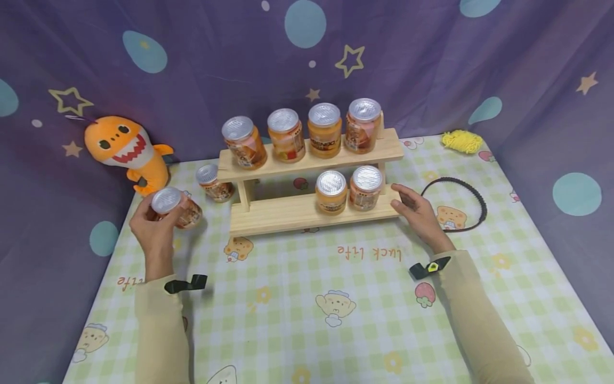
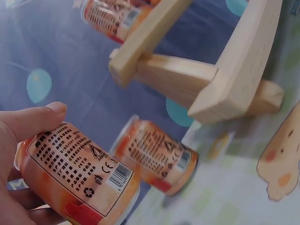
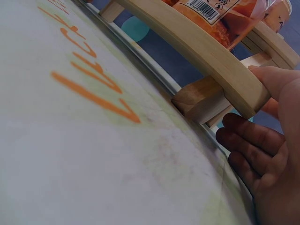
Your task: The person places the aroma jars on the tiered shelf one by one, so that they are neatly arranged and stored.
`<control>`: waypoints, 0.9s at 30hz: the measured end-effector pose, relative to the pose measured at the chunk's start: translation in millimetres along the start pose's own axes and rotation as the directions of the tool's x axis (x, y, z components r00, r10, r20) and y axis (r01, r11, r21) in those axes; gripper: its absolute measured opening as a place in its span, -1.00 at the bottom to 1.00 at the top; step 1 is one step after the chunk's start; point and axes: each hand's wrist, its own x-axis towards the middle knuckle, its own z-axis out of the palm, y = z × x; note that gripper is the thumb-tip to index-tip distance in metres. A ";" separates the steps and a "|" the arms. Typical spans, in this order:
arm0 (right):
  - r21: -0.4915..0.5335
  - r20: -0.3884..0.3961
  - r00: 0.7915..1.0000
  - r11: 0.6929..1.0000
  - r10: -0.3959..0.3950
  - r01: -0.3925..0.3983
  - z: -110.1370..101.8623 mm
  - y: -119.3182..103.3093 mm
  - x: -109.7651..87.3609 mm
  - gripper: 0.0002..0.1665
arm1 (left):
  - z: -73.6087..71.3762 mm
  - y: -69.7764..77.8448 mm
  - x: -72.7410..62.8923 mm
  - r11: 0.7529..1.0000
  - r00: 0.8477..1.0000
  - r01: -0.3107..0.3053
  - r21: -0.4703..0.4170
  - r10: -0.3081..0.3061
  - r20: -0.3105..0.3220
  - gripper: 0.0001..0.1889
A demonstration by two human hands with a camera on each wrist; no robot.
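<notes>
My left hand point(image 1: 155, 226) grips a canned-fruit jar point(image 1: 191, 213) with a silver lid and orange label, tilted, at the left of the wooden rack. The thumb lies along the jar's side in the left wrist view. Just behind it, a second jar point(image 1: 217, 184) stands on the cloth beside the rack. At the other end, my right hand point(image 1: 422, 216) holds the end of the lower shelf of the two-tier wooden rack point(image 1: 273, 213). Its thumb is on the shelf's upper side and its fingers are curled beneath the end in the right wrist view.
Several jars point(image 1: 286, 136) stand along the upper shelf, and two jars point(image 1: 331, 193) at the right of the lower one. An orange shark plush point(image 1: 129, 149) leans at the back left. A dark headband-like loop point(image 1: 482, 205) and a yellow fuzzy bundle point(image 1: 462, 141) lie at right.
</notes>
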 end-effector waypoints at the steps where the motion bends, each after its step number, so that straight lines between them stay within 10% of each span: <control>1: 0.000 0.001 1.000 1.000 0.000 0.000 0.0 0.1 0.0 -0.34 | 0.3 1.9 -2.2 1.000 1.000 -0.010 -0.006 0.010 0.005 -0.38; 27: 0.001 0.003 1.000 1.000 0.004 -0.004 -0.4 -0.3 0.0 -0.34 | 24.8 45.2 -62.2 0.991 0.964 -0.134 -0.020 0.135 0.228 -0.43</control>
